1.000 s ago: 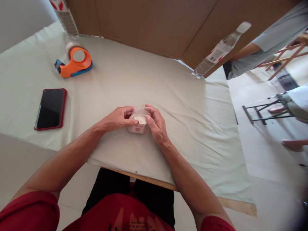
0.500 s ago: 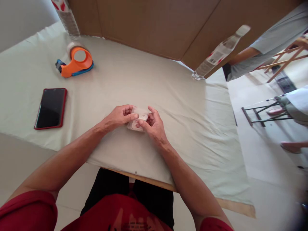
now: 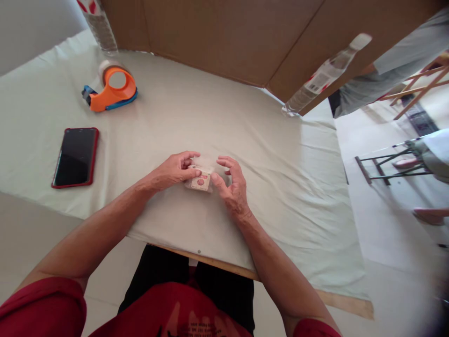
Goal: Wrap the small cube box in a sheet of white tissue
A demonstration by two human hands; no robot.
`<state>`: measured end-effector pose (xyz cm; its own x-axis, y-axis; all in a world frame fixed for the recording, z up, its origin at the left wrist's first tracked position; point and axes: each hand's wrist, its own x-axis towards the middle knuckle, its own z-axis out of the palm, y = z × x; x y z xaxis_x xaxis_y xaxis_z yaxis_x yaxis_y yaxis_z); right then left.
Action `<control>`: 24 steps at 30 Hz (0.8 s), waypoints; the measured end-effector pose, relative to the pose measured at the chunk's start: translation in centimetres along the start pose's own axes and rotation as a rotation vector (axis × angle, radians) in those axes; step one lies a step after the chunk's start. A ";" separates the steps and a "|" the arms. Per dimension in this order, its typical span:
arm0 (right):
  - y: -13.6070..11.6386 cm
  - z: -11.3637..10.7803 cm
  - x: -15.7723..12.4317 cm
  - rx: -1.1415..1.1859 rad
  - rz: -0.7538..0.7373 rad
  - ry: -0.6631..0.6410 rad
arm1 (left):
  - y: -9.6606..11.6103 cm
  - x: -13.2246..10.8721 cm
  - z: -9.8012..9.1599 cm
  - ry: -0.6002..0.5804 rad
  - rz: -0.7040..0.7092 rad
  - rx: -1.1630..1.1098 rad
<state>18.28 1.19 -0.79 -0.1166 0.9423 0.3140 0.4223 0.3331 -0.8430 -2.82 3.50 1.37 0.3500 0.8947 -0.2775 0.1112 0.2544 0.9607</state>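
A small whitish box with a round reddish print sits low over the cloth, with clear plastic around it. My left hand grips its left side, the thumb lying across the printed face and the fingers curled behind. On the other side, my right hand is open, thumb and fingers spread apart. Its thumb tip is close to the box's right edge; whether it touches the plastic I cannot tell.
A red-cased phone and an orange tape dispenser lie to the left on the pale cloth. Cardboard panels stand behind, with a water bottle on the right and another bottle on the left. Other people sit at right.
My right hand has opened and drawn back to the right from the box, uncovering more of its printed face. My left hand keeps its hold.
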 end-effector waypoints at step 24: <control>0.9 0.7 3.6 0.345 0.374 -0.157 | 0.3 0.0 0.5 0.016 -0.007 -0.018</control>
<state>17.65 4.88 -0.75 -0.1587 0.9839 -0.0827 0.1434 -0.0599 -0.9878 -2.37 3.38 1.69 0.3347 0.8985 -0.2839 0.0967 0.2669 0.9589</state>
